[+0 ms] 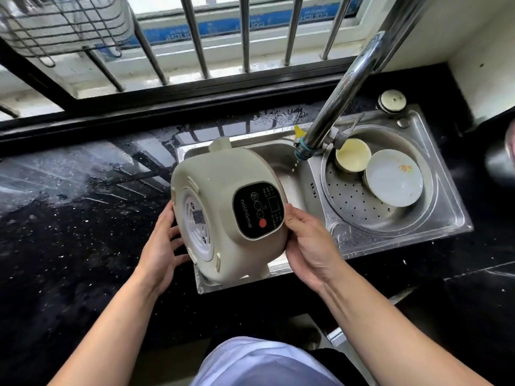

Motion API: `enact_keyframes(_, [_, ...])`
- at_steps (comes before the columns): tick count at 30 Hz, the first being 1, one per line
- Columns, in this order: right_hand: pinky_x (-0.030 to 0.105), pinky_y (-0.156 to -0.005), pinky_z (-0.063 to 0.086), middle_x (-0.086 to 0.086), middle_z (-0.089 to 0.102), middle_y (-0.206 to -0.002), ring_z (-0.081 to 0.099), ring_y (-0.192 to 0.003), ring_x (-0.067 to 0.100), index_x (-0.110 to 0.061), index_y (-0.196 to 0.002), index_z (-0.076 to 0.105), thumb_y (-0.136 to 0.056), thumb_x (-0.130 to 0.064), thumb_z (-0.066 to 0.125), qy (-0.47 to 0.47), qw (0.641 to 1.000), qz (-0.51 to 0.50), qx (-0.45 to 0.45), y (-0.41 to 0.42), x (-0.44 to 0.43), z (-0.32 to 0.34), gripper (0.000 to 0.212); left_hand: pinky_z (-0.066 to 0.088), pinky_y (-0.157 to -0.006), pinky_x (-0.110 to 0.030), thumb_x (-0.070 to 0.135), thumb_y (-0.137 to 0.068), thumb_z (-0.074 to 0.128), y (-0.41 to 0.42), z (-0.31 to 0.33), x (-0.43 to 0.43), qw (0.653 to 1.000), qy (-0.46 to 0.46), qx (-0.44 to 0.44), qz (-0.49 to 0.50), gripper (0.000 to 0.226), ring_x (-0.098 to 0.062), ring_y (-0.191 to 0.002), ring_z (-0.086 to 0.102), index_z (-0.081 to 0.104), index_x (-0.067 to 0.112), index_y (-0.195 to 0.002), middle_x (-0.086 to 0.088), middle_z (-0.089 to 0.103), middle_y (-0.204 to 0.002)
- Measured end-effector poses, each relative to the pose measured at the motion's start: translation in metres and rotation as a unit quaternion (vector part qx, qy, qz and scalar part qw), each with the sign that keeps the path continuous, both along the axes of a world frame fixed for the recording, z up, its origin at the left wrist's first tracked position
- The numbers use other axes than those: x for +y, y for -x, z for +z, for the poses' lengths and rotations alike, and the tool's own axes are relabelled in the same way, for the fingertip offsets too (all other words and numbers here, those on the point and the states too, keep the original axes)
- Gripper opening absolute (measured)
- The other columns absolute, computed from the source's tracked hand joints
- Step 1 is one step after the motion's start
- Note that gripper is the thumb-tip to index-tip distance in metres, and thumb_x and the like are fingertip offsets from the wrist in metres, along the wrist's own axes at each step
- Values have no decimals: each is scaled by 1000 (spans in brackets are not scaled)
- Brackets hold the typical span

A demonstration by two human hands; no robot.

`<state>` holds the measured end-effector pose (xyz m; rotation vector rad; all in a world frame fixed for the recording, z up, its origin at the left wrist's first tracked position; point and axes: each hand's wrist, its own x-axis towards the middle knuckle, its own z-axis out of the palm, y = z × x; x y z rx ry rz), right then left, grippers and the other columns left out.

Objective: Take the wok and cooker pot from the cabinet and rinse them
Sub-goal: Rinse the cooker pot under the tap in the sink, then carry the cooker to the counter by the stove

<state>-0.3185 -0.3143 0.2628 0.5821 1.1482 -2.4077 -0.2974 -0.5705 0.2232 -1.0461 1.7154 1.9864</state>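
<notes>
Left to right: my left hand point(163, 246), fingers spread, presses flat on the underside of the cooker pot point(231, 210). I hold the pot tipped on its side over the left basin of the sink point(390, 235), control panel toward me — its mouth faces away, so I cannot see inside. My right hand point(309, 246) clasps the rim, thumb pressed by the panel. The faucet point(342, 98) only drips. Two bowls point(390, 176) sit in the right basin. I judge the pot's rinse nearly done or draining; no wok is in view — that part appears to remain.
</notes>
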Motion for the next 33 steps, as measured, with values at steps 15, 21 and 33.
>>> enact_keyframes(15, [37, -77, 40, -17, 58, -81, 53, -75, 8, -21, -100, 70, -98, -33, 52, -398, 552, 275, 679, -81, -27, 116, 21, 59, -82, -59, 74, -89, 48, -192, 124, -42, 977, -119, 67, 164, 78, -45, -119, 68, 69, 13, -133, -23, 69, -134])
enact_keyframes(21, [27, -86, 36, -19, 56, -66, 47, -75, 2, -39, -93, 50, -107, -33, 17, -342, 343, 359, 798, -143, -94, 131, 36, 52, -66, -35, 41, -63, 82, -305, 138, -26, 972, -41, -35, 230, 32, -33, -78, 71, 80, 21, -87, -27, 76, -95])
enact_keyframes(33, [26, -116, 26, 2, 36, -155, 35, -142, 13, -28, -146, 42, -81, -42, 71, -368, 702, 363, 490, -249, -256, 90, 73, 46, -63, -36, 11, -51, 72, -439, 97, -151, 853, 142, -38, 501, 43, -28, -68, 64, 68, 0, -92, -5, 69, -57])
